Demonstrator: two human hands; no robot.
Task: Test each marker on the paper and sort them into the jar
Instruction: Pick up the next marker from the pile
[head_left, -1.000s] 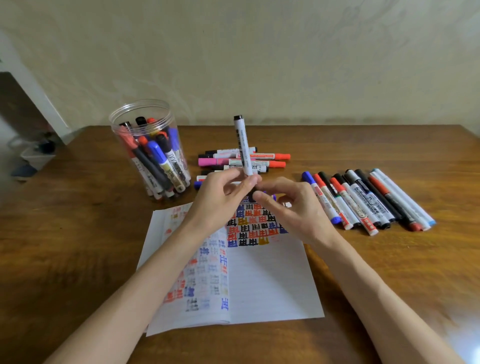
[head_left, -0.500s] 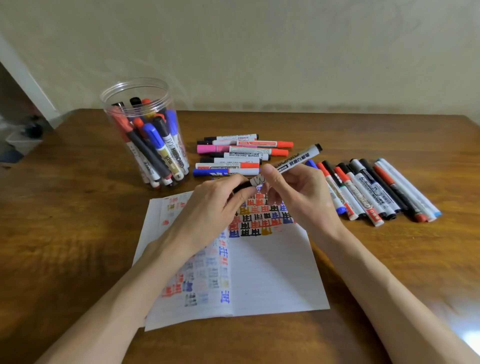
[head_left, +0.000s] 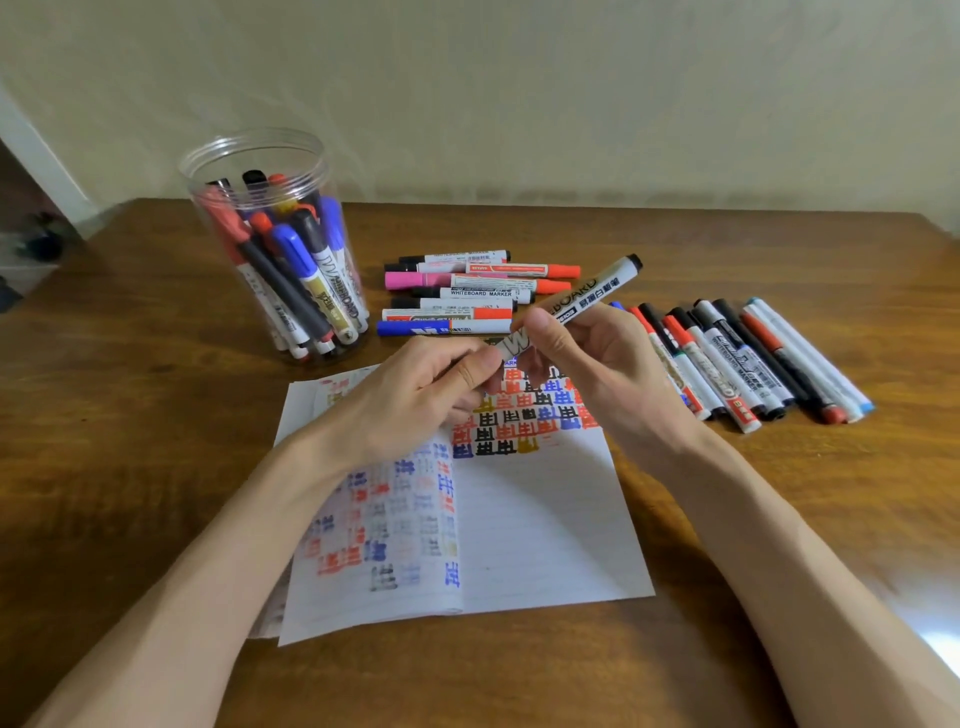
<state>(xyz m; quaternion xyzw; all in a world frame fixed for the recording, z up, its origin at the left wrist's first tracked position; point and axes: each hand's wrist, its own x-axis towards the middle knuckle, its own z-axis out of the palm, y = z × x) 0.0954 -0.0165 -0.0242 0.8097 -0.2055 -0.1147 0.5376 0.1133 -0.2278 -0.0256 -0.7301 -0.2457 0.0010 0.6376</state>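
A white whiteboard marker (head_left: 587, 294) with black lettering lies slanted above the paper, its black tail end pointing up right. My right hand (head_left: 592, 364) grips its barrel near the middle. My left hand (head_left: 415, 400) pinches its lower left end, where the cap is hidden by my fingers. Below both hands lies lined paper (head_left: 530, 525) covered with red, black, blue and yellow test marks. A clear plastic jar (head_left: 275, 239) holding several markers stands at the back left.
A stack of several markers (head_left: 467, 291) lies behind my hands, side by side. Another row of several markers (head_left: 748, 358) lies at the right. All rest on a brown wooden table (head_left: 130, 441) against a pale wall.
The marker has tipped from upright to slanting right. My right hand moved up onto its barrel, while my left hand kept hold of the lower end.
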